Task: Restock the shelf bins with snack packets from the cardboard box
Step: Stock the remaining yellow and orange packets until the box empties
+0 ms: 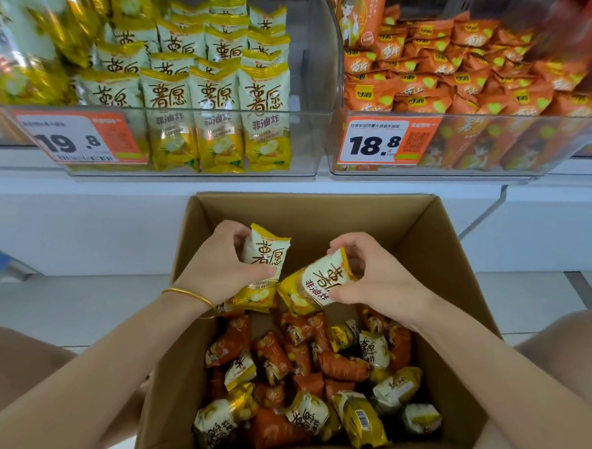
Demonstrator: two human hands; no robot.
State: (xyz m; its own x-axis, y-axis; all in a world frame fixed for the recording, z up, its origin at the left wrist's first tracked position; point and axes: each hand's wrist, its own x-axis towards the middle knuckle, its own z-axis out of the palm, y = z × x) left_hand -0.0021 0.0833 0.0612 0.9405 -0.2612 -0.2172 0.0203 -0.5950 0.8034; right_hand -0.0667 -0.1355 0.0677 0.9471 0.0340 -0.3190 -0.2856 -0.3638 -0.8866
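An open cardboard box (433, 252) stands on the floor below the shelf, holding several loose yellow and orange snack packets (314, 379). My left hand (217, 265) grips an upright yellow-and-white packet (267, 257) above the box. Beside it, my right hand (381, 277) holds a second yellow packet (315, 283), tilted on its side. The two packets almost touch. On the shelf above, a clear bin (187, 170) holds rows of the same yellow packets, and the clear bin (462, 171) to its right holds orange packets.
Price tags reading 19.8 (76, 137) and 18.8 (384, 143) hang on the bin fronts. Larger yellow bags (40, 32) hang at the upper left. My knees (13, 364) flank the box on both sides. A gold bangle (191, 296) circles my left wrist.
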